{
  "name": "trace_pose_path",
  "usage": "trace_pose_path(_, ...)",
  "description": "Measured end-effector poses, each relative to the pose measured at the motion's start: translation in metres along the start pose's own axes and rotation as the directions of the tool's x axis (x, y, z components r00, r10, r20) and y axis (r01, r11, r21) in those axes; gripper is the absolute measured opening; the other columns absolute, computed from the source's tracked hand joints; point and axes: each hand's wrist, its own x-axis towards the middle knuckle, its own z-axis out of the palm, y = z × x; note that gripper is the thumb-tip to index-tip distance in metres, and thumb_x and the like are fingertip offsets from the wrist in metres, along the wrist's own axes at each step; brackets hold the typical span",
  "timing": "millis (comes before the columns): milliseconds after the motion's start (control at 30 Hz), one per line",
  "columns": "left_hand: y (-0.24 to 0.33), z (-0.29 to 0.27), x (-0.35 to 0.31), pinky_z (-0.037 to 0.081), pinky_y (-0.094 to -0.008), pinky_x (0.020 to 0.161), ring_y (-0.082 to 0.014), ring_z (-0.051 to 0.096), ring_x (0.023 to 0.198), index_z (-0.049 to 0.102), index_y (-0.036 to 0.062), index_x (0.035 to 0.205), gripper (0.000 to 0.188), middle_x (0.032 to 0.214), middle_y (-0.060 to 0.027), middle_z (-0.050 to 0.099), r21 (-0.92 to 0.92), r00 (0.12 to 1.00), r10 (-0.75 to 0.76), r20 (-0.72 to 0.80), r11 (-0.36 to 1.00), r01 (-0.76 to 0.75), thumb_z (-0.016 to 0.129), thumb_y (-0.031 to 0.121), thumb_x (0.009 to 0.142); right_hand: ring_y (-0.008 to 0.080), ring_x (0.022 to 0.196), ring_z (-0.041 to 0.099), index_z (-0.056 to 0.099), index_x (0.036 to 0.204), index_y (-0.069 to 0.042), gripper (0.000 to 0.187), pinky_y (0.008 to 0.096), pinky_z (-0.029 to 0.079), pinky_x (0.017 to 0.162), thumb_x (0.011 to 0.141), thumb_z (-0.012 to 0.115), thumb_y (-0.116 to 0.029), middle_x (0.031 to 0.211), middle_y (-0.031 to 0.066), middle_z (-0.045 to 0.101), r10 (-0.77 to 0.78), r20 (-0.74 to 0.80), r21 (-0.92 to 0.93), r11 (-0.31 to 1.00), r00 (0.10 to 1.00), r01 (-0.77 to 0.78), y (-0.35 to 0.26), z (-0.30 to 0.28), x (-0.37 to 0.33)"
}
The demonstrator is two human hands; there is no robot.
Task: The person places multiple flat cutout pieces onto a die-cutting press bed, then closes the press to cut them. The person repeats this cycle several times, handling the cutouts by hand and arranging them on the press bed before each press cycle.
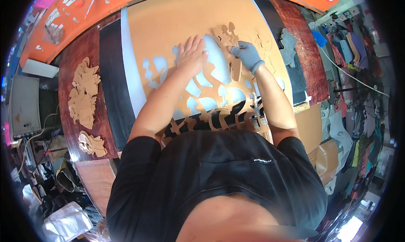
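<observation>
A tan leather-like sheet [168, 18] lies over a pale blue-white board [130, 60]. Curved shapes have been cut out of its near part, and the board shows through the holes. My bare left hand [192, 54] rests flat on the sheet beside a large cut-out, fingers stretched out. My right hand [248, 56], in a grey glove, is closed with fingertips pinching small tan cut pieces [228, 34] just above the sheet. The perforated near edge of the sheet hangs close to my body.
At left, a large pile of tan cut pieces [84, 94] and a smaller pile [92, 144] lie on the reddish-brown table [67, 128]. An orange machine beam [114, 1] spans the far side. A grey shaped die [289, 47] sits at right, near hanging coloured offcuts [352, 52].
</observation>
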Motion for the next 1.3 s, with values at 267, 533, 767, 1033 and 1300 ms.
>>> trace_pose_path(267, -0.008, 0.014, 0.000, 0.012, -0.0454, 0.111, -0.0209, 0.014, 0.138, 0.029, 0.0113, 0.139, 0.050, 0.149, -0.0029, 0.019, 0.007, 0.998, 0.038, -0.055, 0.999, -0.037, 0.032, 0.034, 0.095, 0.0101, 0.067, 0.055, 0.068, 0.089, 0.000, 0.026, 0.0248, 0.044, 0.062, 0.078, 0.069, -0.024, 0.076, 0.0042, 0.064, 0.088, 0.031, -0.033, 0.996, 0.996, -0.087, -0.022, -0.033, -0.004)
trace_pose_path(533, -0.009, 0.017, -0.002, 0.014, -0.0438, 0.109, -0.0179, 0.019, 0.137, 0.033, 0.0113, 0.137, 0.047, 0.148, -0.0011, 0.025, -0.018, 0.992, 0.059, -0.109, 0.998, -0.061, 0.034, 0.033, 0.095, 0.0063, 0.060, 0.051, 0.068, 0.083, -0.001, 0.020, 0.0225, 0.040, 0.054, 0.079, 0.070, -0.020, 0.068, -0.0003, 0.060, 0.053, -0.006, 0.078, 0.996, 0.999, -0.053, -0.015, -0.041, -0.016)
trace_pose_path(767, -0.009, 0.022, 0.002, 0.013, -0.0436, 0.111, -0.0196, 0.016, 0.138, 0.037, 0.0138, 0.135, 0.045, 0.148, -0.0006, 0.023, -0.004, 0.998, 0.034, -0.056, 0.999, -0.034, 0.035, 0.032, 0.094, 0.0071, 0.062, 0.057, 0.067, 0.086, -0.002, 0.013, 0.0212, 0.046, 0.055, 0.085, 0.062, -0.014, 0.073, 0.0020, 0.064, 0.113, -0.243, 0.253, 0.966, 0.964, -0.050, -0.026, -0.088, -0.070)
trace_pose_path(1033, 0.014, -0.033, -0.005, 0.027, -0.0439, 0.102, -0.0222, 0.040, 0.123, 0.052, 0.0083, 0.118, 0.035, 0.127, -0.0080, 0.048, -0.132, 0.993, 0.062, 0.105, 0.990, -0.048, 0.050, 0.022, 0.085, 0.0047, 0.059, 0.052, 0.066, 0.085, -0.002, 0.018, 0.0211, 0.041, 0.054, 0.082, 0.066, -0.019, 0.072, -0.0006, 0.061, -0.001, -0.441, 0.280, 0.950, 0.897, 0.138, 0.023, -0.087, -0.110)
trace_pose_path(1300, 0.097, -0.034, -0.036, 0.037, -0.0420, 0.095, -0.0312, 0.048, 0.112, 0.042, 0.0097, 0.130, 0.046, 0.121, -0.0134, 0.053, -0.328, 0.891, 0.422, -0.165, 0.829, -0.453, 0.052, 0.021, 0.086, 0.0065, 0.056, 0.048, 0.059, 0.074, -0.004, 0.022, 0.0219, 0.039, 0.050, 0.079, 0.067, -0.024, 0.066, 0.0008, 0.056, 0.098, -0.376, 0.342, 0.939, 0.921, 0.040, 0.026, -0.055, -0.094)
